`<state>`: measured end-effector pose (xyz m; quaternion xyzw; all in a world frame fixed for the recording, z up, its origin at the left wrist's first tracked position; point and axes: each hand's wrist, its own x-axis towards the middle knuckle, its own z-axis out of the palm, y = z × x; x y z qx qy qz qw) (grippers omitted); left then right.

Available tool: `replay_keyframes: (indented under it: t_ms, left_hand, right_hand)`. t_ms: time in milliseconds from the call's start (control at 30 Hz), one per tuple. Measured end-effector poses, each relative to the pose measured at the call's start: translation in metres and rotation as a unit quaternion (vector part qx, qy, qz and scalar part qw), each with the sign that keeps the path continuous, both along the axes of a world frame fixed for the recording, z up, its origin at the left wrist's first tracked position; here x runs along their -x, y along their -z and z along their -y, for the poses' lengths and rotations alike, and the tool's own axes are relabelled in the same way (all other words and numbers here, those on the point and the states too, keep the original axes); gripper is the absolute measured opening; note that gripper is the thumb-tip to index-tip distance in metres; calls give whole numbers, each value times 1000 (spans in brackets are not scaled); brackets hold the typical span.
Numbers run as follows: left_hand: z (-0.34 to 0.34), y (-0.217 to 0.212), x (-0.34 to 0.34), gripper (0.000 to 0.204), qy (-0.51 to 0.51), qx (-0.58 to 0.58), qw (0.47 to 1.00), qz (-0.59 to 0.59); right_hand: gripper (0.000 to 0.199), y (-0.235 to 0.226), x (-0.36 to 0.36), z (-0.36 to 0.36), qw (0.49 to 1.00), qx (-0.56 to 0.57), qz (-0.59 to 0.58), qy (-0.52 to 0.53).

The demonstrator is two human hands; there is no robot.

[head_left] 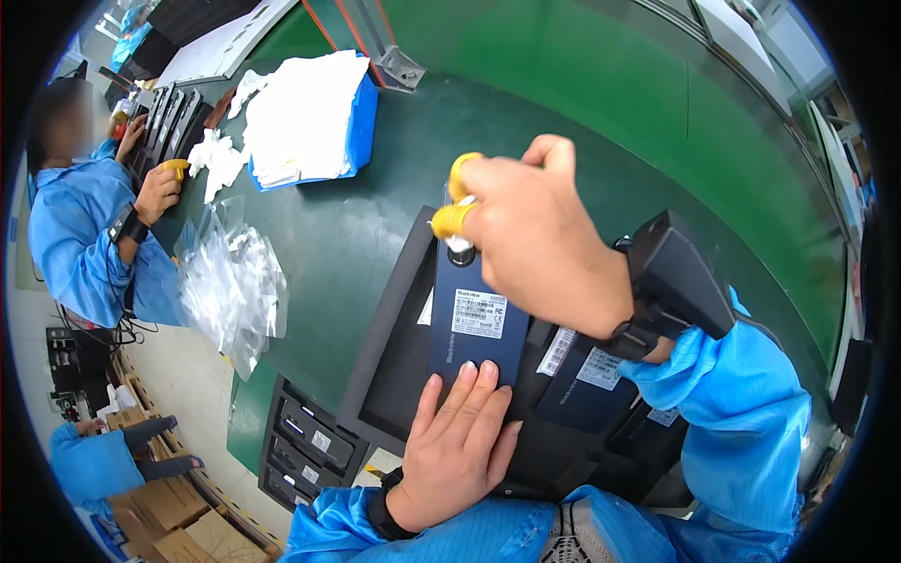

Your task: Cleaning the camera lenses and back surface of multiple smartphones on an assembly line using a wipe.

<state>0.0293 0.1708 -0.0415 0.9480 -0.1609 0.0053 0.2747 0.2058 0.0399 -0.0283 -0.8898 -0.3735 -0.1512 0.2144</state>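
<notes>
A dark blue phone lies back side up, with a white printed label on it, in front of me. My left hand rests on its near end, fingers stretched out flat. Over the far end, beside the round camera, my right hand is closed, with yellow finger cots on two fingers. Between them a small white wipe shows, mostly hidden by the fingers. Under the phone is a black foam-edged tray. More labelled dark phones lie in it, partly covered by my right forearm.
A blue bin stacked with white sheets stands at the far left. Clear plastic bags and crumpled white wipes lie nearby. Lower left is another black tray with phones. A co-worker's hand works at the left.
</notes>
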Motion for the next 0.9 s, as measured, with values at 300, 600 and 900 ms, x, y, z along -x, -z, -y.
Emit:
replay_keyframes:
  t_ms: [300, 600, 900]
  left_hand:
    - [0, 0, 0, 37, -7, 8, 1000, -1]
    - [-3, 1, 0, 37, -6, 9, 1000, -4]
    - [-3, 0, 0, 37, -4, 10, 1000, -6]
  right_hand:
    - [39, -19, -13, 36, 995, -29, -31, 91]
    - [41, -17, -11, 42, 994, 20, -43, 101]
    - [18, -4, -12, 30, 999, -7, -5, -35]
